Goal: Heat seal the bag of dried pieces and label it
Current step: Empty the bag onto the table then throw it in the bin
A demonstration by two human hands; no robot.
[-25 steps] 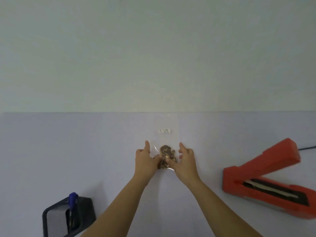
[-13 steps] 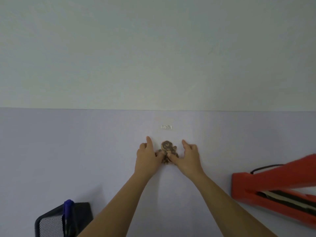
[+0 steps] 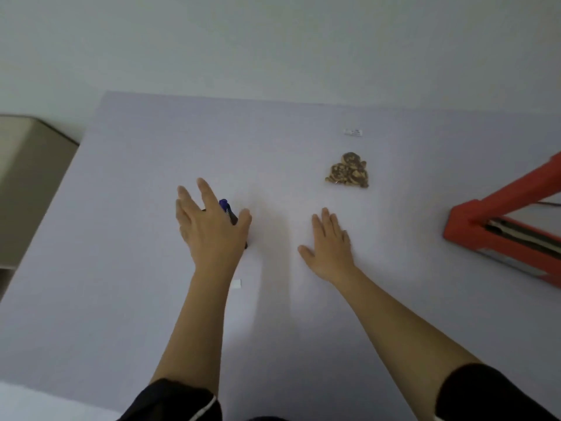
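A clear bag of brown dried pieces point(image 3: 348, 172) lies flat on the lilac table point(image 3: 127, 183), with a small white label point(image 3: 353, 132) near its far end. My left hand point(image 3: 206, 226) hovers with spread fingers over a black mesh pen holder, mostly hidden beneath it, from which a blue pen point(image 3: 225, 206) sticks up. My right hand point(image 3: 329, 246) lies flat and open on the table, nearer to me than the bag and not touching it. The red heat sealer point(image 3: 498, 226) stands with its arm raised at the right edge.
A small white sticker point(image 3: 236, 284) lies on the table beside my left forearm. A beige cabinet point(image 3: 27, 177) stands off the table's left side. A pale wall rises behind the table's far edge.
Both hands have let go of the bag and pulled back toward me. My left hand moved left over the pen holder. My head turned down and left, shifting the bag to the right of view.
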